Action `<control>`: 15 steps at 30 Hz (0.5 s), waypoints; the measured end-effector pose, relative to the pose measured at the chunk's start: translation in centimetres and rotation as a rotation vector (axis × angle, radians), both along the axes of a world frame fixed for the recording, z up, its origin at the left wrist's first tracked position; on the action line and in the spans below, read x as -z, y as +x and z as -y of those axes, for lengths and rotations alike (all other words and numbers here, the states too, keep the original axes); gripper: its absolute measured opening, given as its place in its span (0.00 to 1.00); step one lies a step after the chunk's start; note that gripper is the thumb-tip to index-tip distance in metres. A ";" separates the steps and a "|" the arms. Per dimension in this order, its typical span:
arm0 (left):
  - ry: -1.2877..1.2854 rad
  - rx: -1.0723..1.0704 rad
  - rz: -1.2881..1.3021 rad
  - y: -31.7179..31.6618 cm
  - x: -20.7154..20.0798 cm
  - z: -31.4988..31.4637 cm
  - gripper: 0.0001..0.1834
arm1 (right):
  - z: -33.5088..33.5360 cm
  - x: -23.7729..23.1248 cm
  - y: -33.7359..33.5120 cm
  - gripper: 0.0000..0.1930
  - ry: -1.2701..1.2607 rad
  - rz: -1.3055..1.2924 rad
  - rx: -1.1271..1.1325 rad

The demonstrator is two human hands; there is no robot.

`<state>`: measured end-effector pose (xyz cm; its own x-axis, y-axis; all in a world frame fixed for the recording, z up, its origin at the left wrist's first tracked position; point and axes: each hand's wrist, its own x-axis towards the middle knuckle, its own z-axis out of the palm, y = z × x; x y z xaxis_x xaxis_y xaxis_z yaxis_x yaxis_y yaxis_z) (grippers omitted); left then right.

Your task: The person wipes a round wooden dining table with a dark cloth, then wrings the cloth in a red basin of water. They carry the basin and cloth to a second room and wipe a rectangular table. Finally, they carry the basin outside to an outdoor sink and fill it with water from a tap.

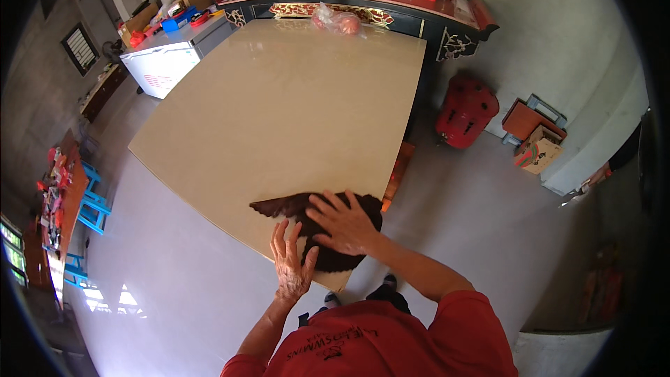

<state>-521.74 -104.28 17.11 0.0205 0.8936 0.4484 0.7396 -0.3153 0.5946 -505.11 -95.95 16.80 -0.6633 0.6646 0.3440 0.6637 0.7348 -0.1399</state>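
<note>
A dark brown cloth (329, 257) lies crumpled on the near corner of a large beige tabletop (293, 119). My right hand (345, 225) rests on top of the cloth with its fingers spread. Beside the cloth's left edge, my left hand (290, 262) is open, fingers stretched forward and apart; whether its fingertips touch the cloth or table I cannot tell. Neither hand grips anything. One narrow end of the cloth reaches out to the left, beyond my left fingertips.
A plastic bag with reddish contents (336, 22) sits at the table's far edge, before a dark altar table (447, 17). At right stand a red suitcase-like case (466, 112) and a cardboard box (539, 151). Left are a white chest freezer (162, 66) and blue stools (94, 209).
</note>
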 end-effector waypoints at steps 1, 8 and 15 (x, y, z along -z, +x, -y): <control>-0.011 -0.003 0.001 0.8 -0.1 -0.1 0.28 | -1.5 0.2 1.1 0.29 0.028 0.011 0.015; -0.217 -0.190 -0.198 5.4 -0.5 0.0 0.36 | -12.3 1.6 7.3 0.30 0.169 -0.070 0.025; -0.366 -0.292 -0.334 11.9 -0.9 -1.5 0.38 | -20.9 1.8 11.0 0.30 0.163 -0.052 0.037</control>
